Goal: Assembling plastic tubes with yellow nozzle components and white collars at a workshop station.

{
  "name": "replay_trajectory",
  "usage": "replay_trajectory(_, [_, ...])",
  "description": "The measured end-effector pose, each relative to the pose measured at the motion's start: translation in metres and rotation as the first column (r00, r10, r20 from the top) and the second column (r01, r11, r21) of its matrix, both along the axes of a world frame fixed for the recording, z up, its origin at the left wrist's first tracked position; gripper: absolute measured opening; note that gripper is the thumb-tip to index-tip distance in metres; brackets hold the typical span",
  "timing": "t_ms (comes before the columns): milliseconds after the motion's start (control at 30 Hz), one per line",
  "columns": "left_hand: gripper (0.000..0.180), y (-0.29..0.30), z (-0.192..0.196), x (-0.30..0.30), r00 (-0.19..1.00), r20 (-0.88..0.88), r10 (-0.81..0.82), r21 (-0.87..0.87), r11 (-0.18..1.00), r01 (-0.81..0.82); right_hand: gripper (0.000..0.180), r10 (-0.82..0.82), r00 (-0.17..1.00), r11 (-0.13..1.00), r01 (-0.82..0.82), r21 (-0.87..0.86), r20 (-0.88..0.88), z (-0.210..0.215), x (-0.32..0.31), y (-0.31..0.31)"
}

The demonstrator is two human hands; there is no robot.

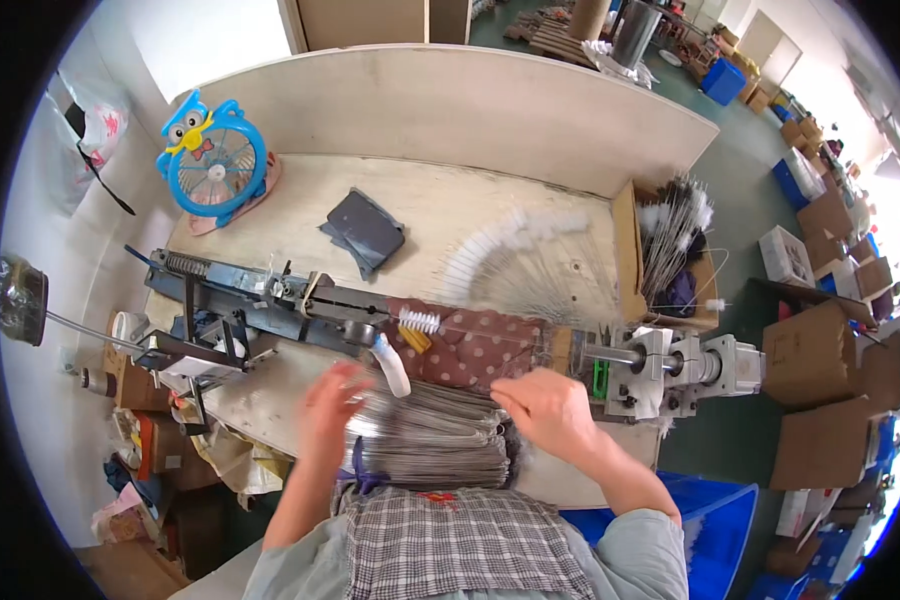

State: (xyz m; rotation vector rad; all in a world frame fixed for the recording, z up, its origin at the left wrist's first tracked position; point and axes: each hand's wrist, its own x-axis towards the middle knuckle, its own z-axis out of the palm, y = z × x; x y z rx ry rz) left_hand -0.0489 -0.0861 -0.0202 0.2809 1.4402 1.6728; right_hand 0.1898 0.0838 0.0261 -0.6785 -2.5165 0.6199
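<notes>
My left hand (335,408) is smeared by motion, beside the white-wrapped lever handle (392,368) of a long metal bench machine (270,290). Its fingers are too blurred to read. My right hand (548,408) is closed, thumb and fingertips together, just above the right end of a thick bundle of thin metal wires (425,445). Whatever is in that pinch is too fine to make out. A small white-bristled brush (419,320) on a thin wire lies in line with the machine, over a brown polka-dot cloth (480,345). A yellow piece (414,340) sits under it.
White brushes (470,250) lie fanned out on the table behind. A cardboard box (630,250) of wired brushes stands at the right, near a motor unit (715,368). A blue owl-shaped fan (215,165), a dark folded cloth (363,232) and a blue bin (715,520) are around.
</notes>
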Motion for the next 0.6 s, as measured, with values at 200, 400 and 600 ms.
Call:
replay_trajectory(200, [0.039, -0.180, -0.105, -0.179, 0.641, 0.392, 0.660, -0.023, 0.704, -0.710, 0.020, 0.088, 0.952, 0.965, -0.009, -0.261, 0.292, -0.024, 0.009, -0.016])
replay_trajectory(400, [0.051, -0.202, -0.083, -0.222, 0.465, -0.094, 0.880, -0.112, 0.455, -0.883, 0.019, 0.126, 0.926, 0.975, -0.049, -0.219, 0.355, -0.018, 0.015, -0.005])
replay_trajectory(600, [0.033, -0.132, -0.112, -0.139, 0.540, 0.120, 0.833, 0.050, 0.538, -0.842, 0.015, 0.112, 0.890, 0.985, -0.041, -0.167, 0.442, -0.008, 0.017, -0.005])
